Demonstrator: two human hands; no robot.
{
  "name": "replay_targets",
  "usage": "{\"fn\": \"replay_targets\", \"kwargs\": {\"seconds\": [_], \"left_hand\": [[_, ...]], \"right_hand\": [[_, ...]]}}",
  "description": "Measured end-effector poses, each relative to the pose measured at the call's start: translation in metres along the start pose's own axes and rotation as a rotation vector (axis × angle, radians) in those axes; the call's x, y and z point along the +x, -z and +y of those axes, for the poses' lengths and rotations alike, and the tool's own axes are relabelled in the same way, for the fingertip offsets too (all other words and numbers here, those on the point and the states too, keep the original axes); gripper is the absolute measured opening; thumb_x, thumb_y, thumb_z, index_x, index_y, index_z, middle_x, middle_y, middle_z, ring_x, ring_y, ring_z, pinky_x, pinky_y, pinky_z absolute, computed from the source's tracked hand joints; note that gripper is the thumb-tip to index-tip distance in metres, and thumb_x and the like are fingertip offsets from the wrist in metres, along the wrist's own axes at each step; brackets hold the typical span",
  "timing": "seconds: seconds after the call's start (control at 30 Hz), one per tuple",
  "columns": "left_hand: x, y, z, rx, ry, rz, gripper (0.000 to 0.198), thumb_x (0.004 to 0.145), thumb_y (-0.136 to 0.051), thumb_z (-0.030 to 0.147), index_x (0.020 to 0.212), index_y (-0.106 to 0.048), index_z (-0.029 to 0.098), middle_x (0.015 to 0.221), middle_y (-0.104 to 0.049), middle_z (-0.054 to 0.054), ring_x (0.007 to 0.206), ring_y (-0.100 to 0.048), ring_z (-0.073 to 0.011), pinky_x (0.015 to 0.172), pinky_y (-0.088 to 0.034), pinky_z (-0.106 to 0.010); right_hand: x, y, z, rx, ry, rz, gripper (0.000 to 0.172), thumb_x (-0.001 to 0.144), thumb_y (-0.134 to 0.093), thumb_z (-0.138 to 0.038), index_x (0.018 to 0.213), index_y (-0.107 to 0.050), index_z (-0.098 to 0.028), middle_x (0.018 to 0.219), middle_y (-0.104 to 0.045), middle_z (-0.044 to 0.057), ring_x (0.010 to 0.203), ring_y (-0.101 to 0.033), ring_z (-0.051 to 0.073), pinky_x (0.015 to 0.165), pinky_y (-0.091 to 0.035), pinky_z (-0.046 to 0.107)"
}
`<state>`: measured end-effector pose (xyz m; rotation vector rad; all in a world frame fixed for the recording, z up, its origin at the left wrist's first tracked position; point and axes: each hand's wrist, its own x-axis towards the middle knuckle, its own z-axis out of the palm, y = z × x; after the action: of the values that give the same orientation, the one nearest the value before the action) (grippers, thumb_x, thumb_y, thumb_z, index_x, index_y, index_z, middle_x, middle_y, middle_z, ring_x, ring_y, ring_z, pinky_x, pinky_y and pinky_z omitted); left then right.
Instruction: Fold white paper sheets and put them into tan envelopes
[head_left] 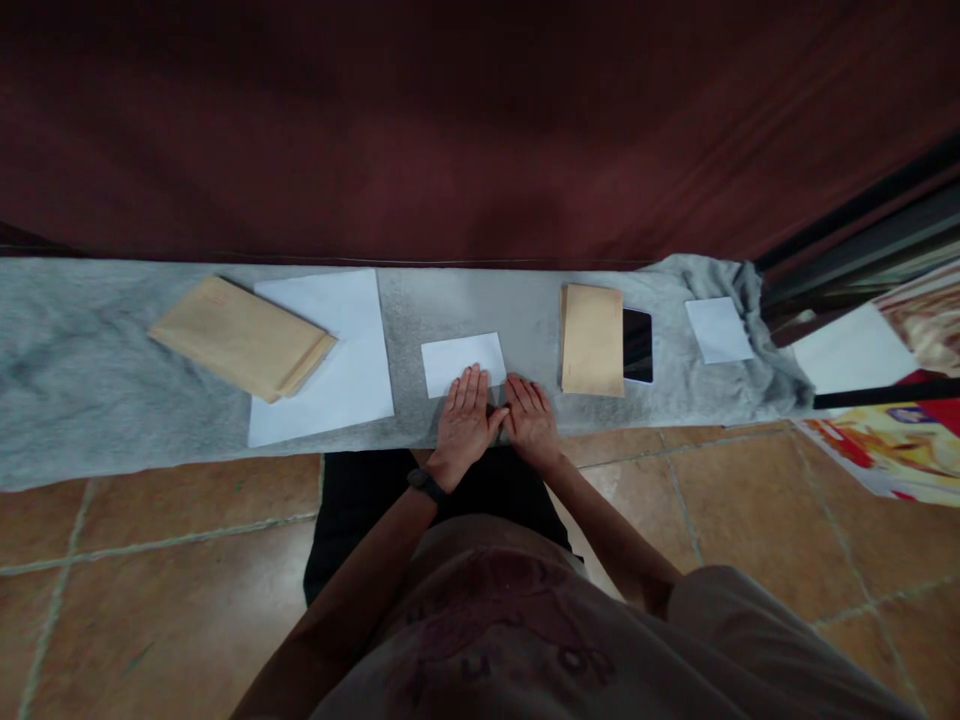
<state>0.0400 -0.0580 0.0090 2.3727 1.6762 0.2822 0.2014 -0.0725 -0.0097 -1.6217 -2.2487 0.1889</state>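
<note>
L hand (463, 424) palm-down, partly on white paper (454, 356), R hand (532, 425) just beside, both flattened out, gripping nothing

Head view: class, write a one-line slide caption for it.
Left hand on a small white paper, right hand close beside it, with brown envelopes to either side on a grey cloth.

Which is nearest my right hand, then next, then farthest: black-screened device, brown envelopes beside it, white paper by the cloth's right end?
1. Brown envelopes: right of your right hand.
2. Black-screened device: right of those.
3. White paper: farthest right.
</note>
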Motion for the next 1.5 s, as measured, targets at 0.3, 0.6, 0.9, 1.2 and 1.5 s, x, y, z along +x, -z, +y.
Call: {"fn": "replay_targets", "kwargs": {"seconds": [0.3,0.6,0.9,1.2,1.5], "left_hand": [[-0.021,0.006,-0.027,-0.012,0.156,0.102,0.078,0.103,-0.034,0.054,0.162,-0.022,0.004,0.168,-0.023,-0.022,0.158,-0.017,-0.0306,0.129,-0.019,-0.053],[-0.007,0.007,-0.017,-0.016,0.114,0.067,0.069,0.105,-0.030,0.048,0.161,-0.027,0.006,0.167,-0.027,-0.019,0.158,-0.017,-0.0285,0.129,-0.017,-0.053],[0.038,-0.002,0.019,-0.067,-0.046,-0.083,0.066,0.106,-0.028,0.044,0.159,-0.030,0.005,0.169,-0.025,-0.014,0.159,-0.013,-0.0232,0.131,-0.012,-0.043],[0.063,-0.006,0.004,-0.085,-0.005,-0.042,0.070,0.105,-0.028,0.049,0.161,-0.024,0.007,0.170,-0.021,-0.015,0.160,-0.012,-0.0234,0.130,-0.012,-0.047],[0.069,-0.001,-0.018,-0.067,0.078,0.061,0.072,0.105,-0.031,0.050,0.160,-0.025,0.004,0.169,-0.024,-0.019,0.159,-0.016,-0.0279,0.129,-0.014,-0.049]], "right_hand": [[0.002,0.000,-0.001,0.002,-0.021,0.009,0.051,0.105,-0.041,-0.028,0.153,-0.047,-0.011,0.158,-0.048,0.014,0.147,-0.045,0.027,0.124,-0.032,0.050],[0.000,-0.004,0.000,0.003,-0.022,0.035,0.051,0.103,-0.042,-0.026,0.151,-0.049,-0.012,0.156,-0.050,0.014,0.146,-0.045,0.028,0.124,-0.031,0.051],[0.001,-0.007,0.000,-0.003,-0.031,0.032,0.055,0.102,-0.039,-0.022,0.156,-0.042,-0.012,0.156,-0.051,0.014,0.145,-0.046,0.026,0.124,-0.032,0.049],[0.002,-0.006,-0.001,0.000,-0.034,0.016,0.053,0.102,-0.043,-0.026,0.152,-0.047,-0.009,0.150,-0.057,0.017,0.142,-0.049,0.029,0.124,-0.034,0.051],[0.002,-0.002,-0.002,-0.016,-0.018,0.035,0.051,0.102,-0.044,-0.023,0.151,-0.048,-0.009,0.156,-0.051,0.014,0.144,-0.047,0.027,0.125,-0.032,0.049]]}}
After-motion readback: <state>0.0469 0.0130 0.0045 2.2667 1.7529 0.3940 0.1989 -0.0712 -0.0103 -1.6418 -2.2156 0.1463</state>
